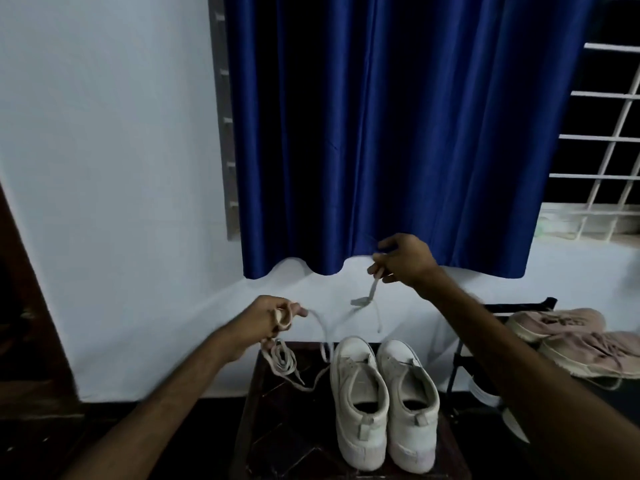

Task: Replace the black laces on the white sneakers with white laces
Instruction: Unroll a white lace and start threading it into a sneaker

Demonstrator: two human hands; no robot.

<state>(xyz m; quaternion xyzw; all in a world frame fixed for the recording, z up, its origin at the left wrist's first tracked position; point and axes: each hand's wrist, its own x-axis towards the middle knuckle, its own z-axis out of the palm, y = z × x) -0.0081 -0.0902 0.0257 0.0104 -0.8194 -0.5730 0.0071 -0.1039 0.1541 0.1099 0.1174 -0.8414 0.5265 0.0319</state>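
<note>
Two white sneakers stand side by side on a dark wooden stool [277, 427], heels toward me: the left sneaker [358, 400] and the right sneaker [410, 403]. No laces show in their eyelets. My left hand [268, 323] grips a bundle of white laces [282, 362], wound round its fingers and hanging in loops over the stool. One strand runs up and right to my right hand [403, 259], which pinches it high above the sneakers; its end [372, 294] dangles below the fingers. No black laces are visible.
A blue curtain [398, 133] hangs behind the stool, over a window with a white grille [606, 150]. A black shoe rack [512, 310] on the right holds a pair of pinkish sneakers [575, 337]. A white wall lies to the left.
</note>
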